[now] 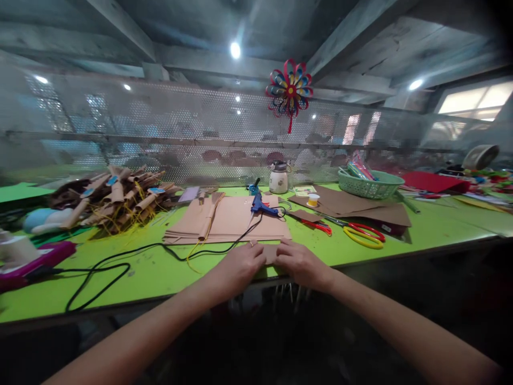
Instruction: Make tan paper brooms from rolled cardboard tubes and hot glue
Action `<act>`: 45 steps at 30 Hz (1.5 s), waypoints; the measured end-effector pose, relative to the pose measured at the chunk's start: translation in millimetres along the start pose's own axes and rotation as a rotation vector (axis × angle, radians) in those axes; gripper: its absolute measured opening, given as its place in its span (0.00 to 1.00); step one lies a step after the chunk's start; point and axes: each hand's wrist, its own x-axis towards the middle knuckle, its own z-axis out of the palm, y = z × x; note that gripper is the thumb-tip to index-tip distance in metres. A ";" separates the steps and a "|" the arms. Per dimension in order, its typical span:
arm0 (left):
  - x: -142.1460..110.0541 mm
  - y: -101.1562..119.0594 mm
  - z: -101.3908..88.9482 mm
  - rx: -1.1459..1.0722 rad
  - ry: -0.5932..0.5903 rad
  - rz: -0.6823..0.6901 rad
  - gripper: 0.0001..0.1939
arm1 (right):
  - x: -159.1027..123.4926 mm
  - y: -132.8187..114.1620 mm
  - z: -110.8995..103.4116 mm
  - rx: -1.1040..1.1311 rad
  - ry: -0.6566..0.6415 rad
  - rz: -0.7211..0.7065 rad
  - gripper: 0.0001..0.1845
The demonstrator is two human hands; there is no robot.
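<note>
Both my hands meet at the near edge of a bright green table [152, 270]. My left hand [240, 263] and my right hand [300, 262] each pinch an end of a small piece of brown kraft paper [271, 252], fingers curled over it. Just beyond it lies a stack of brown paper sheets [230, 222] with a blue glue gun [262, 206] on top.
A black cord [120, 262] runs left from the glue gun. A heap of rolled paper tubes [116, 198] is at the left. Red scissors [318, 225], yellow-and-red scissors [363, 234], a green basket [371, 184] and a white jar [278, 179] are to the right and behind.
</note>
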 end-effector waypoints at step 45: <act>-0.4 -15.7 -8.1 -0.343 -0.208 -0.493 0.10 | 41.4 34.1 -25.3 0.432 -0.527 0.398 0.07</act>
